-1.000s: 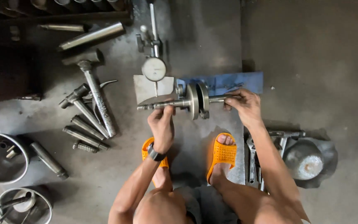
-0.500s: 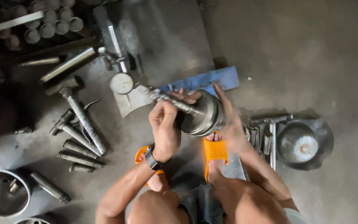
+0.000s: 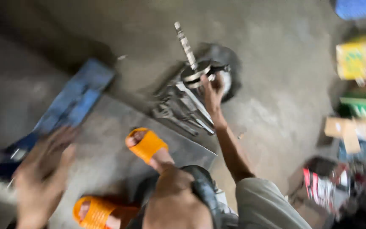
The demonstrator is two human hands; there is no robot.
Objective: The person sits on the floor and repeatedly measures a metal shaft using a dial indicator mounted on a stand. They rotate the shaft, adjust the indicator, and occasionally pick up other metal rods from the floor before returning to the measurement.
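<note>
My right hand (image 3: 212,94) is stretched out to the right and grips a metal crankshaft (image 3: 193,68), a round flywheel with a thin threaded shaft pointing up and away. It holds the part over a dark round metal bowl (image 3: 227,63). My left hand (image 3: 43,174) hangs blurred at the lower left with fingers spread and nothing in it, near a blue flat bar (image 3: 70,104) on the concrete floor. My feet in orange slippers (image 3: 147,144) rest on a grey metal plate (image 3: 119,123).
Several wrenches and metal tools (image 3: 178,110) lie in a pile beside the bowl. Cardboard boxes and coloured packages (image 3: 356,106) crowd the right edge. A red and white packet (image 3: 318,186) lies at the lower right.
The view has swung right. My right hand has carried the crankshaft off the blue stand to the bowl on the right. My left hand has let go of it and drawn back.
</note>
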